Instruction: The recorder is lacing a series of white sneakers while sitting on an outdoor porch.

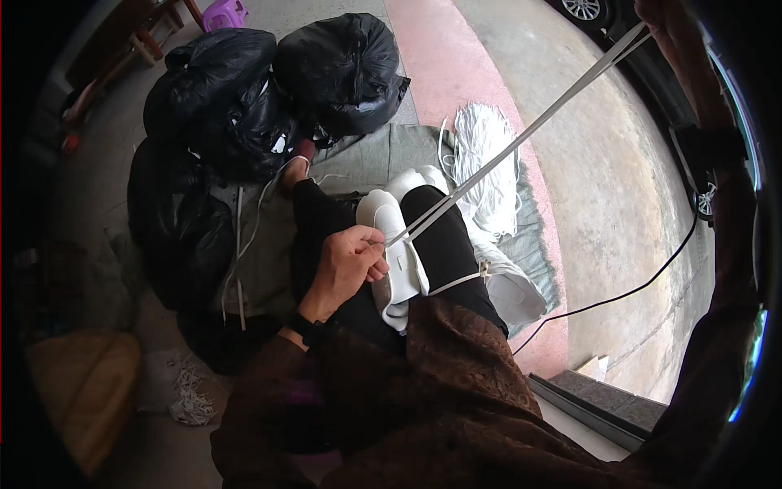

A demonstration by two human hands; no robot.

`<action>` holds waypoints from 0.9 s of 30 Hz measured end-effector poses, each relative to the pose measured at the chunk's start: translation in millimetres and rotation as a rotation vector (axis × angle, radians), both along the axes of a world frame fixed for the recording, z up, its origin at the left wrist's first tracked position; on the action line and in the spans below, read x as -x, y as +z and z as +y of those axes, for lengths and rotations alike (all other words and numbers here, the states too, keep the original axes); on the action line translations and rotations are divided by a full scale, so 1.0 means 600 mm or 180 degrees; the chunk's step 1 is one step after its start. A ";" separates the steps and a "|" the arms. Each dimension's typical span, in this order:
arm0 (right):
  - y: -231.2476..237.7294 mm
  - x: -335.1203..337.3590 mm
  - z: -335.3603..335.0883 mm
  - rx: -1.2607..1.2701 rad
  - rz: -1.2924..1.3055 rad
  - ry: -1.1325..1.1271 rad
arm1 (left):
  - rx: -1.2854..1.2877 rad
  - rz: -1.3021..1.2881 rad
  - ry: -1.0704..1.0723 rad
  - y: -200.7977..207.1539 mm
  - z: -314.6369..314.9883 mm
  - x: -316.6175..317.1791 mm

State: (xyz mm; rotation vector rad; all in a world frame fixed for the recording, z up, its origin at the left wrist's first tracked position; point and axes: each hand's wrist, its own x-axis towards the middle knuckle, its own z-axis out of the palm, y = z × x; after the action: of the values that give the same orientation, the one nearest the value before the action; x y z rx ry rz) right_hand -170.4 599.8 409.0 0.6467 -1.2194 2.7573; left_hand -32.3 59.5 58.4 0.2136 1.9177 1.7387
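A white shoe (395,265) rests across my lap, its toe pointing away from me. My left hand (346,261) is closed beside it, thumb and fingertips pinched at the lower end of a white shoelace (521,138). Two strands of this lace run taut from the shoe up to the far right. There my right hand (664,20), raised high and partly in shadow, is closed around them. Against my right thigh leans another white shoe (515,295), with a pale band (458,283) across the thigh beside it. Part of a further white shoe (417,181) shows behind my knee.
A thick bundle of white laces (486,163) lies on the green cloth (538,253) at right. Large black bags (338,73) stand ahead and to the left. A dark cable (627,289) crosses the floor; a parked car (619,20) is at far right. Behind the bags stands a purple stool (224,15).
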 end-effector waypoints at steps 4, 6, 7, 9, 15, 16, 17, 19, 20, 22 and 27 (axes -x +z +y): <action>-0.135 -0.023 -0.307 -0.1478 -0.0219 -0.1785 | -0.0156 0.1409 0.0383 -0.066 0.036 -0.052; -0.149 -0.036 -0.221 -0.2471 0.0642 -0.0664 | -0.0832 0.0581 -0.0180 0.018 0.039 -0.061; -0.157 -0.078 -0.152 -0.2039 0.0004 -0.1067 | -0.1734 -0.0179 -0.0234 0.048 0.035 -0.063; -0.255 -0.149 -0.085 -0.1137 -0.1375 -0.1897 | -0.1705 0.0255 0.0640 0.048 -0.066 -0.069; -0.602 -0.324 -0.221 -0.3217 -0.2501 -0.1806 | 0.3687 0.0929 0.0957 -0.188 -0.476 -0.174; -0.610 -0.324 -0.304 -0.2971 -0.2762 -0.1238 | 0.4701 0.0653 0.0042 -0.180 -0.449 -0.191; -0.637 -0.314 -0.374 -0.3363 -0.2216 -0.1102 | 0.5036 0.0493 0.0186 -0.172 -0.395 -0.187; -0.644 -0.282 -0.492 -0.3758 -0.1307 -0.0844 | 0.4366 0.1503 0.0691 -0.145 -0.301 -0.150; -0.645 -0.266 -0.539 -0.3845 -0.1138 -0.0708 | 0.3557 0.1763 0.0864 -0.124 -0.253 -0.129; -0.650 -0.232 -0.583 -0.4490 -0.0429 -0.0692 | 0.2143 0.2314 0.0788 -0.072 -0.149 -0.085; -0.683 -0.229 -0.603 -0.4894 -0.0196 -0.0440 | 0.1712 0.1982 0.0724 -0.070 -0.020 -0.058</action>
State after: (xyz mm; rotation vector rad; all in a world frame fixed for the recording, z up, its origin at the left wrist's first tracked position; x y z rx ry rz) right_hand -33.1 238.2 -0.7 0.4000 -3.0402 1.2241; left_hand 2.7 47.7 16.3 0.3763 2.8822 1.2963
